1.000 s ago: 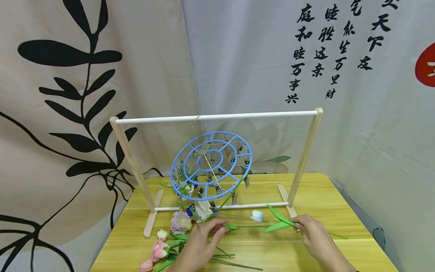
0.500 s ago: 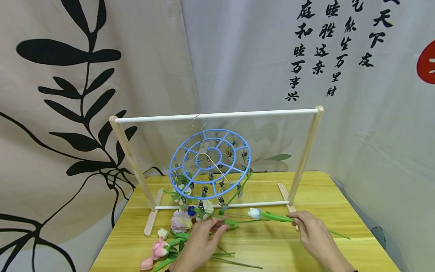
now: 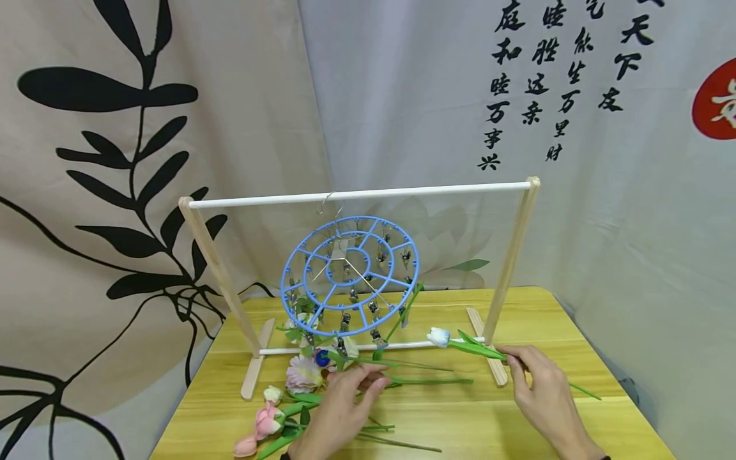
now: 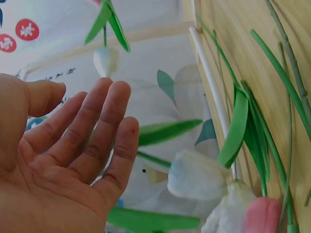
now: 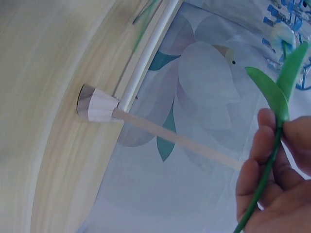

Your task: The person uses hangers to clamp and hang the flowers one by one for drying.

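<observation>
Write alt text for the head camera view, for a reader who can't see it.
A person's right hand holds a blue-and-white tulip by its stem above a wood-grain table, while the left hand is beside other flowers lying there. Behind, a blue round clip hanger hangs from the white rail of a stand.

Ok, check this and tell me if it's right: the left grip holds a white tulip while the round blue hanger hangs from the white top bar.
Wrong side: the right grip holds a white tulip, as the head view shows, while the round blue hanger hangs from the white top bar.
</observation>
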`<act>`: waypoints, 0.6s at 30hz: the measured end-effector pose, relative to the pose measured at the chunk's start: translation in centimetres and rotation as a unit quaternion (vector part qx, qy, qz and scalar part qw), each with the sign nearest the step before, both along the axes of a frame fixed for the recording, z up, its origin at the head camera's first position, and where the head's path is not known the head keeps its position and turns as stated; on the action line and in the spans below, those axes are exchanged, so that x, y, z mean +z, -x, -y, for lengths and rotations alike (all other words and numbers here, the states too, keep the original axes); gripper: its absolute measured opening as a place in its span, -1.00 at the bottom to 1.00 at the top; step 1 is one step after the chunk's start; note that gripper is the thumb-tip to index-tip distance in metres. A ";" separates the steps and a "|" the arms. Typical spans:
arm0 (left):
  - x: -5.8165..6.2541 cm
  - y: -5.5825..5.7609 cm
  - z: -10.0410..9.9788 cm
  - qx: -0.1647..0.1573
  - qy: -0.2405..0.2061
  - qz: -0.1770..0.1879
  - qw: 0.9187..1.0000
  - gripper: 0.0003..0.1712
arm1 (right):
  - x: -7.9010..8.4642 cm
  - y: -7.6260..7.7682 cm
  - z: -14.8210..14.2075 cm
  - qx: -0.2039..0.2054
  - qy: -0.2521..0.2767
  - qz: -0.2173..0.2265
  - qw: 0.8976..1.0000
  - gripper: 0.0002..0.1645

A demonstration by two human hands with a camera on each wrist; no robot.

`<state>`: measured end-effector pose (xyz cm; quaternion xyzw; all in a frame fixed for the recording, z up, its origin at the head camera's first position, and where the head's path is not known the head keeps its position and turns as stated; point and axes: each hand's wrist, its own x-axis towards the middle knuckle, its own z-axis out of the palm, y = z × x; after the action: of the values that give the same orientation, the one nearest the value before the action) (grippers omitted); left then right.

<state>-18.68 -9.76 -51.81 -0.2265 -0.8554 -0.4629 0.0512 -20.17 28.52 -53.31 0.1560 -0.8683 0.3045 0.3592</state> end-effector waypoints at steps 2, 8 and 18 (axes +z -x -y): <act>-0.1 -0.1 -0.2 0.000 0.004 -0.015 1.000 -0.60 | 0.0 0.1 0.4 0.016 -0.007 -0.001 1.000 -0.61; -0.3 -0.3 -1.7 -0.014 -0.001 -0.085 0.996 -0.71 | -0.7 0.5 3.0 0.075 -0.053 -0.004 0.996 -0.56; -1.1 -0.4 -4.9 -0.019 0.100 -0.207 0.973 -0.68 | -1.8 0.3 8.8 0.190 -0.096 -0.021 0.977 -0.53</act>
<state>-18.29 -4.88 -52.90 -0.3381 -0.8635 -0.3190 0.1958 -20.43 19.75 -55.08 0.3584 -0.8400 0.2794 0.2966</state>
